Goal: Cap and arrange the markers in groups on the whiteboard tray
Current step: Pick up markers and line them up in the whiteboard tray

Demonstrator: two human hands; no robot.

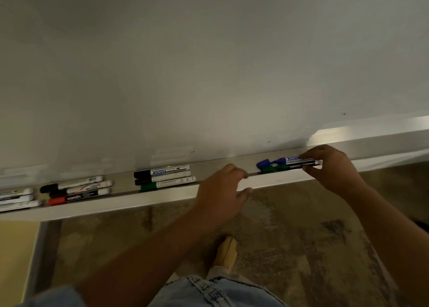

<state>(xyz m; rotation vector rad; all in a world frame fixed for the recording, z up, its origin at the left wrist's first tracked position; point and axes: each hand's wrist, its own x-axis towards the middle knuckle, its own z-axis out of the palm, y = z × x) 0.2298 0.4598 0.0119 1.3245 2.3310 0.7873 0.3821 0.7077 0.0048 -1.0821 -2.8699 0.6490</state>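
Observation:
A long metal whiteboard tray (162, 197) runs under the whiteboard. On it lie capped markers in groups: a white-bodied group (16, 198) at the far left, a black-and-red-capped group (76, 189), and a group (164, 178) with black and green caps. Further right sits a group of blue- and green-capped markers (285, 163). My right hand (332, 169) pinches the right ends of that group's markers. My left hand (222, 190) hovers at the tray's front edge with fingers loosely curled, holding nothing.
The whiteboard (209, 63) fills the upper view. Below the tray are a mottled floor (290, 237), my shoe (226, 253) and denim trouser legs. A yellow surface (14, 260) and a grey frame post stand at the lower left.

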